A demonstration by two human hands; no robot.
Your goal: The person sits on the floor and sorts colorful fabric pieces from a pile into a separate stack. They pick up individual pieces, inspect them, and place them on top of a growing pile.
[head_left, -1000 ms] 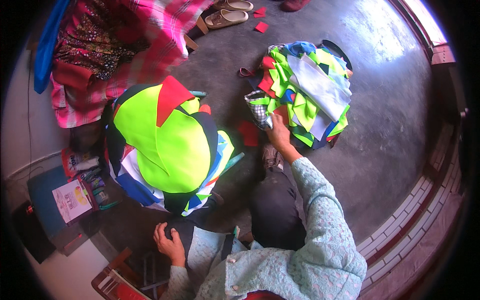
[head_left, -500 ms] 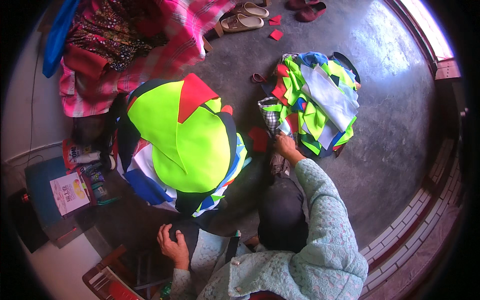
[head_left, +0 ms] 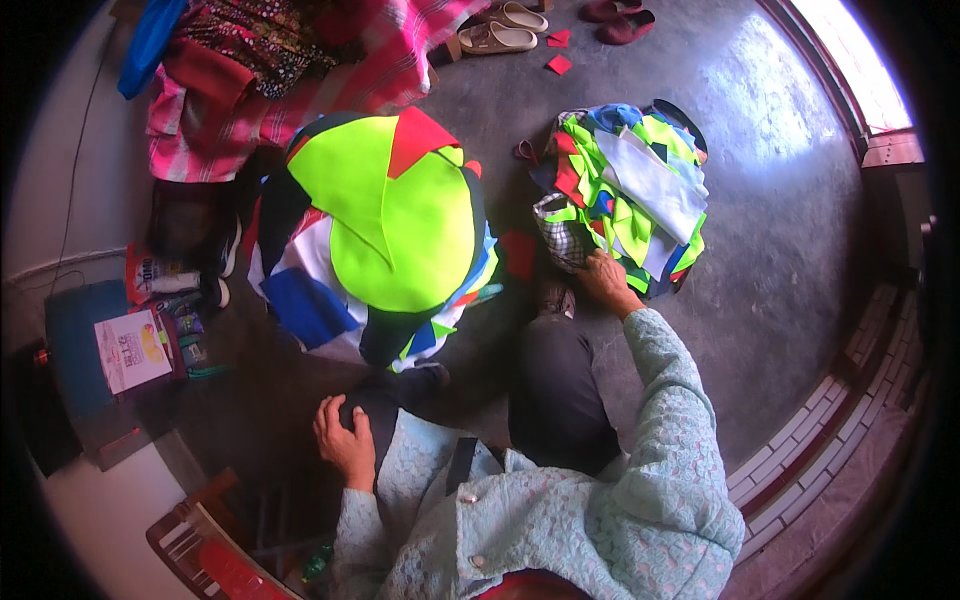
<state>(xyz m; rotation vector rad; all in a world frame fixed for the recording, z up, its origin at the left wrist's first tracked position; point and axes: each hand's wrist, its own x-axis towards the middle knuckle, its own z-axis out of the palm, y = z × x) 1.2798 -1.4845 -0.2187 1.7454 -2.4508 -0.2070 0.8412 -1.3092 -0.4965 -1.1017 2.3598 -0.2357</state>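
My left hand (head_left: 345,440) rests on my left knee with its fingers apart, holding nothing. Stretched forward, my right hand (head_left: 608,283) has its fingers curled at the near edge of a checked cloth bag (head_left: 562,240). The fingertips are partly hidden against the cloth. Out of that bag swells a heap of fabric scraps (head_left: 630,225) in neon yellow, red and blue, with a long white piece (head_left: 655,180) on top. To its left stands a larger bundle of fabric pieces, topped by a big neon yellow piece (head_left: 400,240) and a red one (head_left: 418,140).
A red scrap (head_left: 518,254) lies between the two piles. Beige sandals (head_left: 497,38) and dark red shoes (head_left: 617,25) sit at the back. On the left, a booklet (head_left: 133,350) tops a blue-green box (head_left: 75,325). Pink checked cloth (head_left: 205,125) hangs at the far left.
My right hand has shifted right along the near side of the checked bag, and more of its checked cloth shows. My left hand stays on the knee. The view has tilted slightly.
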